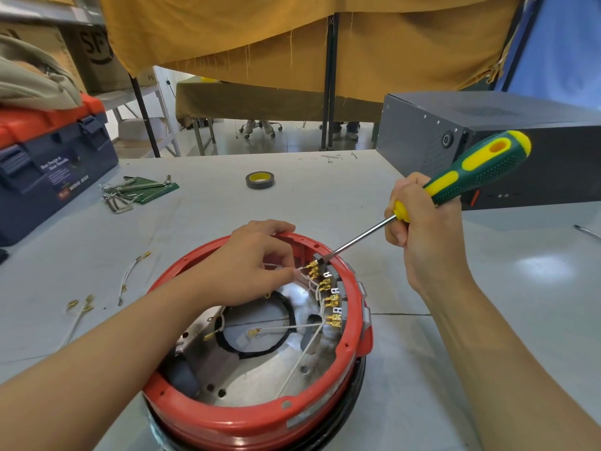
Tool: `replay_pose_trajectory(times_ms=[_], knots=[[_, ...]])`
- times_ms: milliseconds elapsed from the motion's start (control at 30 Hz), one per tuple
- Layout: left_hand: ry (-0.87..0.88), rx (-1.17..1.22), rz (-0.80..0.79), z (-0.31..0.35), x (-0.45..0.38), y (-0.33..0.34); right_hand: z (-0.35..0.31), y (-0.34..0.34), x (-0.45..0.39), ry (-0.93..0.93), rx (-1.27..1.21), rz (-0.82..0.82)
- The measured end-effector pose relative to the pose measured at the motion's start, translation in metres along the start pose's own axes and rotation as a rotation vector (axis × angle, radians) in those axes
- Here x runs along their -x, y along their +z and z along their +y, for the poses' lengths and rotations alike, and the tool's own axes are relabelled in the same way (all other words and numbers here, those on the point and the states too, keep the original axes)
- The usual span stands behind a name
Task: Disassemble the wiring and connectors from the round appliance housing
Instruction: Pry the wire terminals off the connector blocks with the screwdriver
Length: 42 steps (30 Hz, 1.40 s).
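The round appliance housing (pixel 227 421), red-rimmed with a metal floor, lies open in front of me. A row of brass spade connectors (pixel 328 296) with white wires (pixel 302 353) lines its right inner wall. My left hand (pixel 257 265) reaches into the housing and pinches a white wire next to the topmost connector. My right hand (pixel 419 229) grips a green and yellow flat screwdriver (pixel 468 175). Its blade tip rests against the top connector at the rim.
Loose white wires with brass terminals (pixel 130 278) lie on the grey table to the left. Hex keys (pixel 136 190) and a blue and orange toolbox (pixel 48 161) sit at the far left. A tape roll (pixel 260 180) lies behind, a dark metal box (pixel 487 141) at the right.
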<state>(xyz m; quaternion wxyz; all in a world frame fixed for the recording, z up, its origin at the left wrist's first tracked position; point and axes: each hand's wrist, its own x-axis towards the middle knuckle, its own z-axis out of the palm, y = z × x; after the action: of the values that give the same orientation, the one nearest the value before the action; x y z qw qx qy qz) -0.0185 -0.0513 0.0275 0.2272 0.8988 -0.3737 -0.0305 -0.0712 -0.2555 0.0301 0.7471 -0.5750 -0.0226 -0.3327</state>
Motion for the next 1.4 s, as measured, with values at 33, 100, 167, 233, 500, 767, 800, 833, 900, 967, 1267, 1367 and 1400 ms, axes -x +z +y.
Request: replay_pose_trajectory(times_ms=[33,100,167,233,500,767,800,833,900,967,1267,1367,1400], knots=[[-0.002,0.002,-0.003,0.0002,0.0000,-0.0003,-0.0002,0.0001,0.0003,-0.008,0.006,-0.008],[-0.005,0.004,-0.010,0.0007,0.0001,-0.0008,-0.0002,0.0004,0.0005,-0.020,0.017,-0.016],[-0.010,0.010,-0.011,0.0007,0.0001,-0.0007,-0.0001,0.0005,0.0008,-0.022,0.028,-0.020],[-0.012,0.014,-0.011,0.0003,-0.0002,-0.0005,0.0001,-0.0005,0.0005,-0.018,0.025,-0.026],[-0.010,0.027,-0.024,-0.0007,0.0001,-0.0008,0.0006,-0.0003,0.0004,-0.004,0.016,0.029],[-0.004,0.040,-0.008,-0.0032,0.0003,-0.0004,0.0005,-0.0005,0.0026,-0.016,0.018,0.029],[-0.003,0.042,0.000,-0.0037,0.0002,-0.0005,0.0004,-0.0007,0.0026,-0.017,0.021,0.027],[0.000,0.042,0.006,-0.0039,0.0000,-0.0006,0.0003,-0.0009,0.0025,-0.018,0.025,0.025],[0.009,0.041,0.009,-0.0039,-0.0002,-0.0005,0.0004,-0.0013,0.0024,-0.019,0.030,0.028],[0.023,0.050,0.009,-0.0037,-0.0004,-0.0007,0.0009,-0.0014,0.0022,-0.017,0.031,0.041],[0.037,0.082,-0.027,-0.0032,-0.0002,-0.0015,0.0021,-0.0011,0.0022,-0.007,0.005,0.078],[0.041,0.066,-0.019,-0.0050,0.0001,0.0003,0.0018,-0.0007,0.0026,-0.008,0.019,0.070],[0.044,0.060,-0.014,-0.0050,0.0002,0.0010,0.0018,-0.0007,0.0027,-0.011,0.021,0.063]])
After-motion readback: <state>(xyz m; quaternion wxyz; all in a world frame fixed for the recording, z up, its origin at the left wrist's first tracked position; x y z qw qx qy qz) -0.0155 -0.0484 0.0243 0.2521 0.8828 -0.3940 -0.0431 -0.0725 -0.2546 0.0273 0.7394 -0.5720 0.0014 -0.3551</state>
